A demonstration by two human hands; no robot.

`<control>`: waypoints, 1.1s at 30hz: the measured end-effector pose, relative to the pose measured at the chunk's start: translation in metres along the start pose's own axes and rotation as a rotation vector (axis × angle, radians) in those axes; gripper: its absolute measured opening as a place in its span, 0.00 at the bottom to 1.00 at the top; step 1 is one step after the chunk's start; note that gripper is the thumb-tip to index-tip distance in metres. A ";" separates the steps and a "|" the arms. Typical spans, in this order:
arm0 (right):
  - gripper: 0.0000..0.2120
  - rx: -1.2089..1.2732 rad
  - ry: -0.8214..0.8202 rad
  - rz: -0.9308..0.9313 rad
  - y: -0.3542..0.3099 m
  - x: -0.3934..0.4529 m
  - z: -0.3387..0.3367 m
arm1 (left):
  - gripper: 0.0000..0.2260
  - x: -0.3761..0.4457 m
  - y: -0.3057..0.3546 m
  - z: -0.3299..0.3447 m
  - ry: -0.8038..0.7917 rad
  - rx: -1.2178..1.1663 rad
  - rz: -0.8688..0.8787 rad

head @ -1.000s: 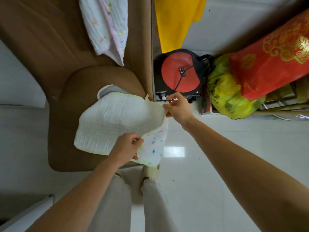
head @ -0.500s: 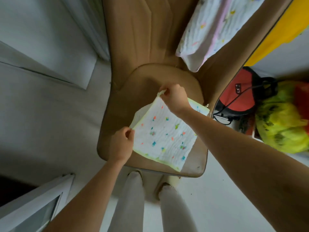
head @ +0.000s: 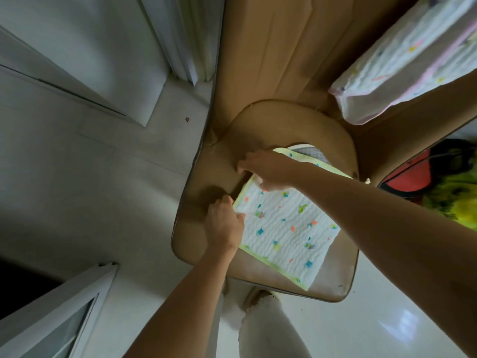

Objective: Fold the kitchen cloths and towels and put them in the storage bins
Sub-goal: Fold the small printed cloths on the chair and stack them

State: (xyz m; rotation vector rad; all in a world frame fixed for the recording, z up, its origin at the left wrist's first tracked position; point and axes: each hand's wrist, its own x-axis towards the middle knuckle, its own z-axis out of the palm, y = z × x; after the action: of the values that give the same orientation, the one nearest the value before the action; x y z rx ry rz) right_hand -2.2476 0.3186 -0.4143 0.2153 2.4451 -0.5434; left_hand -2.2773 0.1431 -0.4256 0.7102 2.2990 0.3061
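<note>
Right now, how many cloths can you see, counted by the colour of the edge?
Green-edged cloth, flat on the chair seat, both hands at its left edge: 1
Pink-edged cloth, draped over the chair back: 1
Total: 2

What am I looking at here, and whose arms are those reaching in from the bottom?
There is no machine: a person wears a camera on the head, so this single picture looks down along their own arms. The left hand and the right hand both pinch the left edge of a white cloth with coloured specks and a green border, which lies folded on the seat of a tan chair. Under its far end another cloth peeks out. A second speckled cloth with a pink border hangs over the chair's backrest. No storage bin is visible.
</note>
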 end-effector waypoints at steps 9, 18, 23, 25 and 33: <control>0.19 0.118 -0.005 -0.031 -0.004 -0.021 -0.018 | 0.07 0.004 -0.002 -0.058 -0.057 0.010 0.306; 0.12 0.087 0.334 -0.112 -0.015 -0.125 -0.076 | 0.09 -0.023 0.040 -0.145 0.008 0.122 0.590; 0.18 -0.004 0.480 -0.145 -0.028 -0.177 -0.089 | 0.11 -0.048 0.080 -0.191 -0.055 0.136 0.690; 0.20 0.018 0.550 -0.138 -0.029 -0.192 -0.092 | 0.09 -0.055 0.096 -0.209 -0.090 0.102 0.710; 0.15 -0.032 0.709 0.002 -0.035 -0.246 -0.099 | 0.09 -0.093 0.150 -0.261 -0.100 0.149 0.807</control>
State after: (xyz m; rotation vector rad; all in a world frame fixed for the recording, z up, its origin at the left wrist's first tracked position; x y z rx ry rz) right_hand -2.1145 0.3239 -0.1820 0.4604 3.1321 -0.4805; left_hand -2.3395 0.2091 -0.1238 1.6747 1.8519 0.4462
